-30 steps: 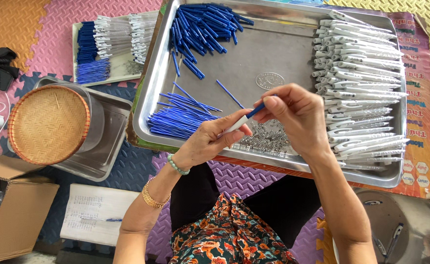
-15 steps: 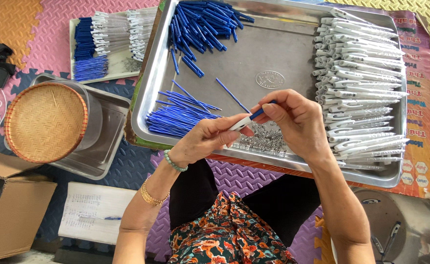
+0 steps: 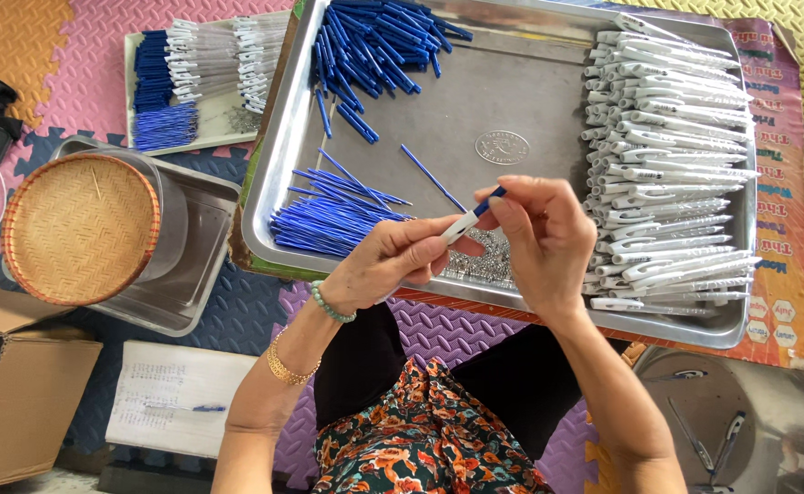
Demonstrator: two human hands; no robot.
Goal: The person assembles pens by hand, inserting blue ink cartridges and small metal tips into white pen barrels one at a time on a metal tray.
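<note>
Both hands meet over the near edge of a big metal tray (image 3: 530, 101). Left hand (image 3: 393, 261) pinches the white barrel of a pen (image 3: 464, 222) betw. thumb & fingers; right hand (image 3: 539, 233) pinches the blue piece at the pen's far end w/ fingertips, other fingers curled. Pen sits tilted, held up above the tray, just over a small heap of tiny metal springs (image 3: 484, 265) at the tray's near side. In the tray: stack of white pen barrels (image 3: 667, 174) along the right side, pile of blue pen parts (image 3: 375, 41) at the far left corner, bundle of thin blue refills (image 3: 329, 220) at the near left, one loose refill in the middle. Left of the tray: round woven basket (image 3: 77, 229) resting on a smaller metal tray (image 3: 196, 274); beyond it a flat white tray (image 3: 205, 82) w/ more pen parts. Cardboard box (image 3: 13, 393) at bottom left, sheet of paper (image 3: 169, 398) beside it. Floor is coloured foam mats (image 3: 45, 55).
</note>
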